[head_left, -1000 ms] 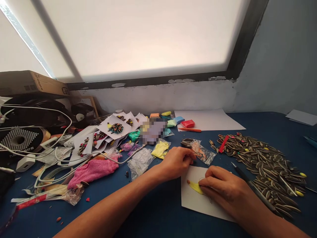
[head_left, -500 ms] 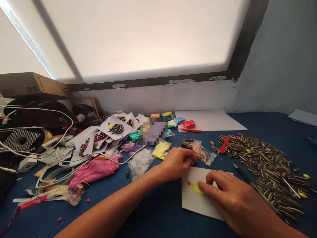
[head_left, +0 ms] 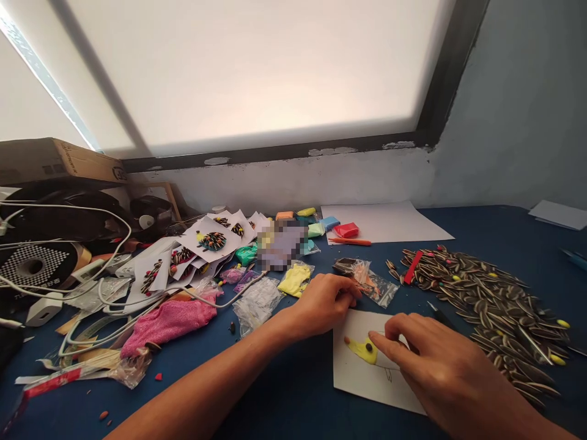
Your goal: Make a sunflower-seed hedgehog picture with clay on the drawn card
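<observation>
1. Lying near the card's point(head_left: 347, 379) left edge, the yellow clay point(head_left: 360, 350) slants nearward to the right.
2. Right hand point(head_left: 422, 354), nearer, digits parted, one beside it.
3. Left hand point(head_left: 329, 299) curled by far-left corner; grip unclear.

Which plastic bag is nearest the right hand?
The clear bag with orange contents, beyond the right hand; the yellow-filled bag and whitish bag lie farther left.

A lone head-worn camera looks from the table's point(head_left: 293, 397) near side, close above it, forward and down toward the far edge and the wall point(head_left: 518, 134) beyond.
</observation>
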`<state>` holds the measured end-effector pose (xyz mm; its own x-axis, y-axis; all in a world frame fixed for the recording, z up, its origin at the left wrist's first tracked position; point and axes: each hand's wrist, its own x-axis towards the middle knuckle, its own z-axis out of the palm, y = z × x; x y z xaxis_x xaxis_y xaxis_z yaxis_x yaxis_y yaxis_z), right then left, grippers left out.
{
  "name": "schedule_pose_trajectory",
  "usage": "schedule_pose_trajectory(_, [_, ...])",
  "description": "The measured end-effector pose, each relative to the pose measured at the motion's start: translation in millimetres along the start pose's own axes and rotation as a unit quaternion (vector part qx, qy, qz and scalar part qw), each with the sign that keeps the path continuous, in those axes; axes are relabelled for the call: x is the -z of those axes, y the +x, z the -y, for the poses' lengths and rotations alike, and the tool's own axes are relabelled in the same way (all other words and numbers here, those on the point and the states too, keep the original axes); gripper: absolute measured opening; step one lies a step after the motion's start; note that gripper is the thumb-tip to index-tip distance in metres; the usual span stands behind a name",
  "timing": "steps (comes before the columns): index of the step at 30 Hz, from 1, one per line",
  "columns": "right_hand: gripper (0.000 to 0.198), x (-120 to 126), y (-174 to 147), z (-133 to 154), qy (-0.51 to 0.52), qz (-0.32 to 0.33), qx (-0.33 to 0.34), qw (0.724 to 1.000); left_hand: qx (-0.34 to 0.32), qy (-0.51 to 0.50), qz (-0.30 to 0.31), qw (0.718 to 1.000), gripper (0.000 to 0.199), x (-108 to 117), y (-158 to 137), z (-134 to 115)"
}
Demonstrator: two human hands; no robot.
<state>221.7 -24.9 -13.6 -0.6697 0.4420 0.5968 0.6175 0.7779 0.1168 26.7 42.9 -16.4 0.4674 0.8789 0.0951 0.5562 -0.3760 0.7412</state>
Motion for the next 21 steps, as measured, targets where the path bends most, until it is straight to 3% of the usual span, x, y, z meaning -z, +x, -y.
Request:
schedule_pose_trajectory(7, [0.031, -4.3, -2.1, 5.1, 0.034, 0.045, -0.008, 0.998, -0.002, 0.008, -0.008, 1.000, 0.029, -1.7, -0.5, -0.2])
schedule_pose_trajectory(17, [0.032, -1.9, -2.1, -0.6, 0.012, 0.003, -0.003, 1.000, -0.004, 0.005, -0.006, 1.000, 0.028, 0.3, -0.6, -2.2])
schedule_pose_trajectory(21, [0.035, -1.8, -1.5, 2.6, 0.028, 0.025, -0.017, 0.999, -0.004, 0.009, -0.011, 1.000, 0.028, 0.3, -0.8, -3.3])
